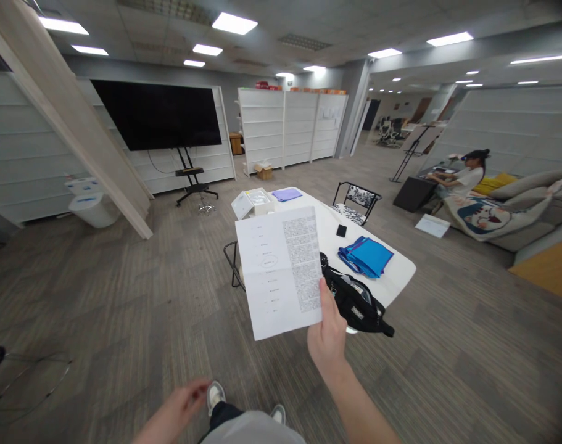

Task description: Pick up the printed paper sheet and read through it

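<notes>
Right hand (327, 324): narrow pinch, thumb on the printed sheet (281, 271), holding it up.
Left hand (183, 401): loosely curled, holding nothing, well below the white table (387, 290).
Sheet: raised just before the table, its face turned to the head camera, print showing.
Writing: too small to read; one list entry ringed.
Table items: black waist bag (352, 302) at the near edge; blue folded cloth (366, 256) just beside it.

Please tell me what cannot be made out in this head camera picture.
Head view:
Printed sheet in the right hand: text too small to read.
Black bag: partly hidden by the sheet and hand.
White box: contents too small.
Left hand: forearm cut off by bottom edge.
</notes>
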A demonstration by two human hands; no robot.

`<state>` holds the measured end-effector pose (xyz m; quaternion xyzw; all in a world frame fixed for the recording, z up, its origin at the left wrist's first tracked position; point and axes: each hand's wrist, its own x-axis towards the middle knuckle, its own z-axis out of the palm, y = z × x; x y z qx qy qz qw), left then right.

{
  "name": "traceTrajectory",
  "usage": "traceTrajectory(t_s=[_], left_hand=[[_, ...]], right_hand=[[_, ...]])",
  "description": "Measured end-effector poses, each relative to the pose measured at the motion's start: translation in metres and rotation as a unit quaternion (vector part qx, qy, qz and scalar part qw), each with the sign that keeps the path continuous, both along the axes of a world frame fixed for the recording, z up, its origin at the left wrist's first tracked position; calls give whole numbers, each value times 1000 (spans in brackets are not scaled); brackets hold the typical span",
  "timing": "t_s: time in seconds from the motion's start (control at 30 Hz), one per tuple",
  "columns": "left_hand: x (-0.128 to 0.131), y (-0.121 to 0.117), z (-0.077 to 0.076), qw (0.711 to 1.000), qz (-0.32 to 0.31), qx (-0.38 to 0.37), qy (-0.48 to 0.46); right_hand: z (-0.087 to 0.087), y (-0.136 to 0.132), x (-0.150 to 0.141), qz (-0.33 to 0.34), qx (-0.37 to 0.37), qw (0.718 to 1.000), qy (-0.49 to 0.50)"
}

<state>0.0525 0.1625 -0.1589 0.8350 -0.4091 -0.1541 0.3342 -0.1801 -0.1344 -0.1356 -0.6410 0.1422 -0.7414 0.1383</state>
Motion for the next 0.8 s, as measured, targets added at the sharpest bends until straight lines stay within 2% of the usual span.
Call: traceTrajectory(t_s=[0.03,0.1,0.17,0.2,0.27,0.33,0.4,0.43,0.6,0.8], left_hand=[[-6,-11,11,999,-15,-24,17],[-29,-41,43,985,-86,-122,91],[-59,-72,82,935,-187,-244,175],[-74,-87,101,912,-228,-281,195],[-100,-112,133,895,-236,-321,199],[-118,-131,156,900,-158,-352,204],[-127,-144,170,899,-98,-365,221],[-128,-148,174,897,-90,-370,222],[-118,-155,191,901,-142,-363,188],[-118,-153,210,909,-153,-339,191]], right_hand=[[0,2,0,3,-3,1000,1],[-1,5,0,6,-8,1000,5],[-1,9,-1,5,-14,1000,11],[-1,11,-2,3,-14,1000,17],[-1,15,-3,1,-11,999,34],[-2,17,-4,2,-9,998,56],[-3,17,-5,3,-8,997,72],[-4,16,-5,5,-6,997,75],[-8,10,-5,8,7,999,46],[-10,11,-7,-84,-40,996,-12]])
